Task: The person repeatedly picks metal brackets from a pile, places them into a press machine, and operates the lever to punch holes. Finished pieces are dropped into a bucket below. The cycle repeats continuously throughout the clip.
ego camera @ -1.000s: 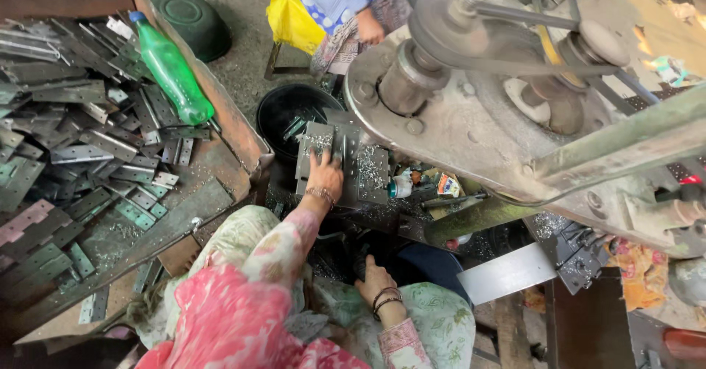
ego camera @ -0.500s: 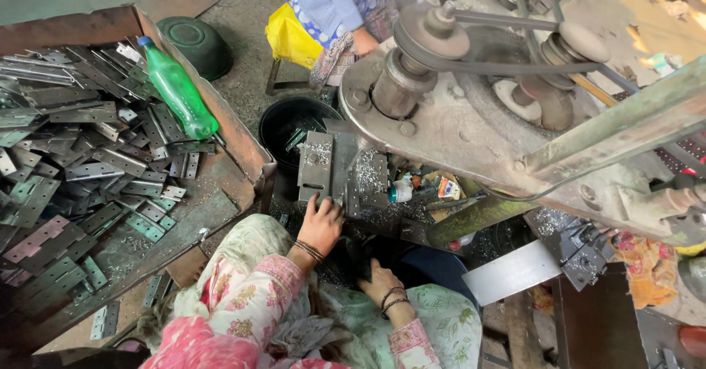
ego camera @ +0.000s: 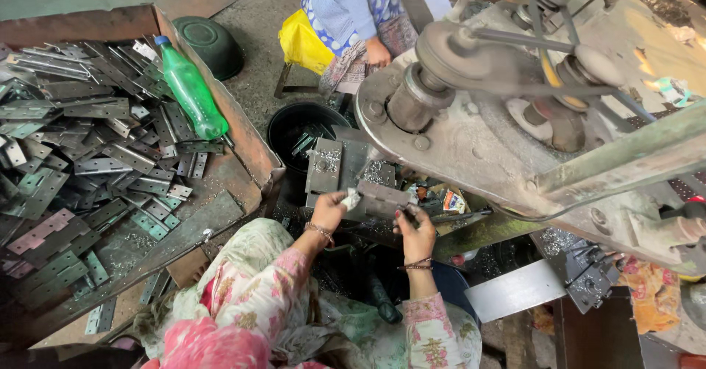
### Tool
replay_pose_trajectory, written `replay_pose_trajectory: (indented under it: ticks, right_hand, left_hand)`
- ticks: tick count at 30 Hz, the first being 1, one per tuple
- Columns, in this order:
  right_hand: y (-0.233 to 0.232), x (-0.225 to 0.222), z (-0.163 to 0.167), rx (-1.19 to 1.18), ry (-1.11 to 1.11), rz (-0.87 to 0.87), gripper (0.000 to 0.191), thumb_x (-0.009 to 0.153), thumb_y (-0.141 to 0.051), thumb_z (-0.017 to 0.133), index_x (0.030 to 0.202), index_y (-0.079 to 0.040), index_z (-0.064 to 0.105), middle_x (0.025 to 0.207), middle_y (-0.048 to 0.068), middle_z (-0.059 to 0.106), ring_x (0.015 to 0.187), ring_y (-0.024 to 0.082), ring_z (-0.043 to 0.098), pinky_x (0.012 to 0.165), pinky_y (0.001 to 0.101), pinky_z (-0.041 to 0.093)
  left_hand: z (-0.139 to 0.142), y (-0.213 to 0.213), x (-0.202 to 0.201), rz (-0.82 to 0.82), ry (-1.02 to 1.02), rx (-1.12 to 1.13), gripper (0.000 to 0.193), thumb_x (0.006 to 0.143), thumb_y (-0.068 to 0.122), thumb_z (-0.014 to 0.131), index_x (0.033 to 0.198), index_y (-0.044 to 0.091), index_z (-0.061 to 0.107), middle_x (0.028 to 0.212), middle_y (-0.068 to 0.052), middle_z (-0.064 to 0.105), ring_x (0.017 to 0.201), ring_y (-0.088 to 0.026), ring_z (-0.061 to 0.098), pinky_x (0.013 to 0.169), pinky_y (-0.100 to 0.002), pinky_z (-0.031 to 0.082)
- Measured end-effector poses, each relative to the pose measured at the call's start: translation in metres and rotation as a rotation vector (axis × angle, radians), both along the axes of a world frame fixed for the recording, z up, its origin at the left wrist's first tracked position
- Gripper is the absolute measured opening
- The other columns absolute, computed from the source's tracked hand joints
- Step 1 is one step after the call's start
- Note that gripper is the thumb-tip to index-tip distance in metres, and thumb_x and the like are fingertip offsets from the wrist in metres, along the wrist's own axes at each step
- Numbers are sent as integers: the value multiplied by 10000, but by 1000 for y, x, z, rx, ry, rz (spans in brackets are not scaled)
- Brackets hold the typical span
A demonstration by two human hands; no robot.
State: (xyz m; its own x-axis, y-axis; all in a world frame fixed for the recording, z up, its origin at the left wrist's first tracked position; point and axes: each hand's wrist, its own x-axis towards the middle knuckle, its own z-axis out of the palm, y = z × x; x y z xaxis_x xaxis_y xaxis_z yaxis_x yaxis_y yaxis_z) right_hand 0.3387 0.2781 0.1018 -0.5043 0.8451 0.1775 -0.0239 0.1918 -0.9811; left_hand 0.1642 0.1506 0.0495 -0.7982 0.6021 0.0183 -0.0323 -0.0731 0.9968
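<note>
A flat grey metal hinge plate (ego camera: 382, 200) is held between both hands at the near edge of the machine bed (ego camera: 346, 164), just below the big press machine (ego camera: 471, 126). The left hand (ego camera: 329, 208) is clamped on the plate's left end, with a bit of pale cloth (ego camera: 351, 200) pinched against it, likely as edge protection. The right hand (ego camera: 415, 231) is closed on the plate's right end from below, so the piece is kept level and steady. A black bucket (ego camera: 290, 137) holding metal pieces is set just beside the bed on the far left, within easy reach. Stacked hinge blanks (ego camera: 81, 170) are kept in the wooden tray (ego camera: 250, 148) on the left, with a green bottle (ego camera: 191, 89) laid on top. Another person (ego camera: 353, 16) is seated on the far side.
</note>
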Motion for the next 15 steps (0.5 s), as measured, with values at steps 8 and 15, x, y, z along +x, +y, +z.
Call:
replay_pose_trajectory:
  ticks: [8,15]
  right_hand:
    - [-46,-25,-2,1018,-666,175,409,796,-31,728,1196,-73,658,1165,85,628,1082,305,650,893,409,554]
    - [-75,-2,-4,916,-685,227,620,782,-92,733,1377,-88,560,1336,151,572,1220,358,573,991,430,519]
  left_hand:
    - [62,-44,7,91,959,-652,414,895,301,660,1256,103,704,1462,-91,528,1384,-353,402,1092,-565,344]
    - [44,-34,36,-72,1228,-926,377,954,330,521,1151,102,750,1396,-93,571,1435,-393,333,1144,-739,168]
